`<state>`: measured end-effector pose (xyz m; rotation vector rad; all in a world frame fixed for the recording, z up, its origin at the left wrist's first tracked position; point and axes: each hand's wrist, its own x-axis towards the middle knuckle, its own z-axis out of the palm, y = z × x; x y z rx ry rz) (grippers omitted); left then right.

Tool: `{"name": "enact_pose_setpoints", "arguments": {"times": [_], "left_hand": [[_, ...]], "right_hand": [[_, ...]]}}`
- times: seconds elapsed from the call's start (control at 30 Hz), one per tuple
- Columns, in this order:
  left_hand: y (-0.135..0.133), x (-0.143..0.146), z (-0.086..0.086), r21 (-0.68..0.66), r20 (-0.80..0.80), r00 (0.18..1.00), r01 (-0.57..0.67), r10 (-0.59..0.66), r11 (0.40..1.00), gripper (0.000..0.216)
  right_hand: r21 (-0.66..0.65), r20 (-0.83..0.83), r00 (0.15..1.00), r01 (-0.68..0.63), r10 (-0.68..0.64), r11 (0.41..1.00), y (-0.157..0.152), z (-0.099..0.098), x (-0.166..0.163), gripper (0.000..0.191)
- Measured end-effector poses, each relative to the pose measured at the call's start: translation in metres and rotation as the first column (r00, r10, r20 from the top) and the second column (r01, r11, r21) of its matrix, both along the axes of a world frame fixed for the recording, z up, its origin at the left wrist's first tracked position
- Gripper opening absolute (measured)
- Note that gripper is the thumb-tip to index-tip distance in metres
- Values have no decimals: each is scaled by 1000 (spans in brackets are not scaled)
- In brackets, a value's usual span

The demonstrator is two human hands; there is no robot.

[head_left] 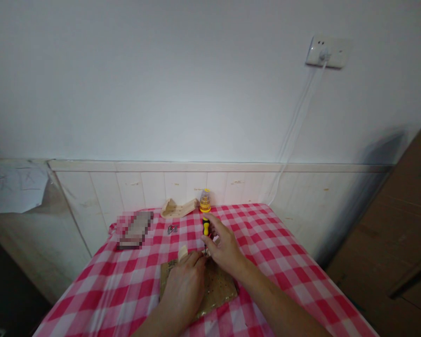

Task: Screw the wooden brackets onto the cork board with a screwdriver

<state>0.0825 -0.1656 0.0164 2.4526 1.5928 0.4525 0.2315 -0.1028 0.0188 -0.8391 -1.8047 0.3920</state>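
My right hand (pixel 226 245) is closed around a yellow and black screwdriver (pixel 206 228). The screwdriver stands upright, its shaft pointing down beside the fingertips of my left hand (pixel 187 281). Those left fingers are curled over a pale wooden piece (pixel 183 253), which is mostly hidden beneath them; one end sticks out at the back. Under both hands lies a brown cardboard piece (pixel 219 290) with small holes in it. What the screwdriver tip touches is too small to make out. Behind the hands, several small dark screws (pixel 173 229) lie together on the cloth.
A red and white checked tablecloth (pixel 266 267) covers the table. At its back edge are a pale wooden part (pixel 178 209) with raised ends and a yellow bit case (pixel 205 201) with a clear cover. A pixelated flat object (pixel 136 229) lies at left. Large cardboard (pixel 389 243) leans at right.
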Motion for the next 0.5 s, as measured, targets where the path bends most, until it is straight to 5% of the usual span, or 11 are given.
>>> {"name": "enact_pose_setpoints", "arguments": {"times": [0.5], "left_hand": [[1,2,-1,30,-14,1000,8,-8,1000,39]], "right_hand": [[27,100,995,-20,17,999,-13,6,-3,65]]}}
